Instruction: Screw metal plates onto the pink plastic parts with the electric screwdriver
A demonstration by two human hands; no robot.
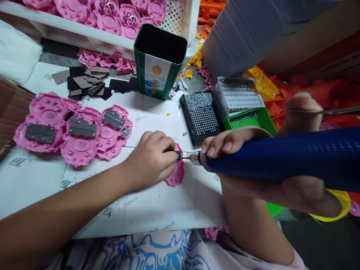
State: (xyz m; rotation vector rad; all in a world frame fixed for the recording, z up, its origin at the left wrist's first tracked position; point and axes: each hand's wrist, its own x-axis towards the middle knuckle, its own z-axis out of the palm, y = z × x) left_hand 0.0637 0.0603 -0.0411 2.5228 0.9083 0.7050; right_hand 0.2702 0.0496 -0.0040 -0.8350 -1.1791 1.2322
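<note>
My left hand [154, 159] is closed on a small pink plastic shell [177, 176], pressing it on the white-covered table. A dark plate [179, 155] shows on that shell, partly hidden by my fingers. My right hand [261, 189] is wrapped round a blue electric screwdriver [275, 155], held nearly level. Its thin bit [185, 158] points left and reaches the edge of the dark plate; whether a screw sits under the tip I cannot tell. Just beyond my right fingers stands a black perforated tray [206, 125] with many small screws [199, 100].
Several pink shells with grey plates [83, 128] lie at left, with loose dark plates [90, 81] behind them. A green tin [160, 62] stands at the back before a white crate [92, 39] of pink parts. A green bin [266, 123] sits right of the screw tray.
</note>
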